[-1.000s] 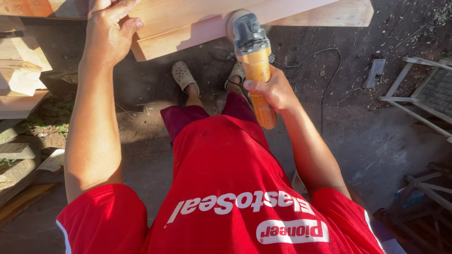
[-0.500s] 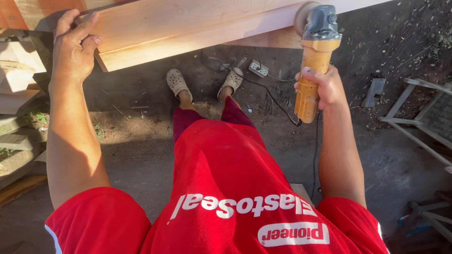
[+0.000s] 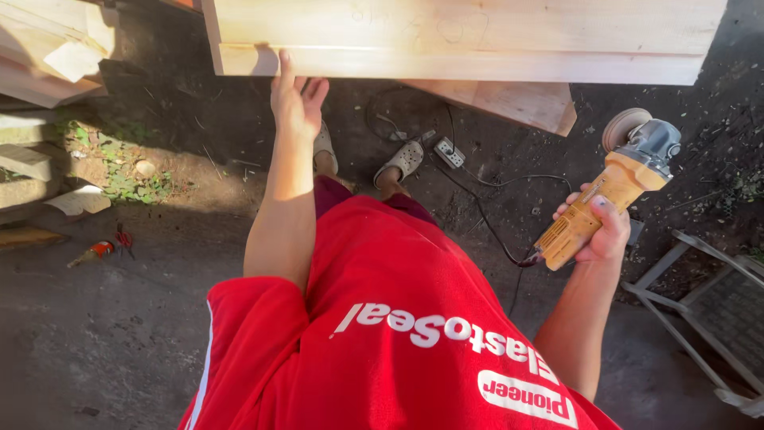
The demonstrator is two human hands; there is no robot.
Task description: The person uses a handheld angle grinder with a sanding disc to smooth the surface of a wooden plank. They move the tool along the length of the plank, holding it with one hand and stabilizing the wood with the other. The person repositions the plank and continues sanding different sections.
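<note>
Right now my right hand [image 3: 598,231] is clamped on the yellow angle grinder [image 3: 609,191], held clear beside the plank [image 3: 461,40]; my left hand [image 3: 296,103], fingers spread, touches its edge. Its cord [image 3: 485,227] seemingly trails near my feet — snag risk.

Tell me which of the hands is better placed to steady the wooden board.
Left. The left hand already reaches the wooden board edge with open fingers; the right hand grips the yellow sander, away from it.
</note>
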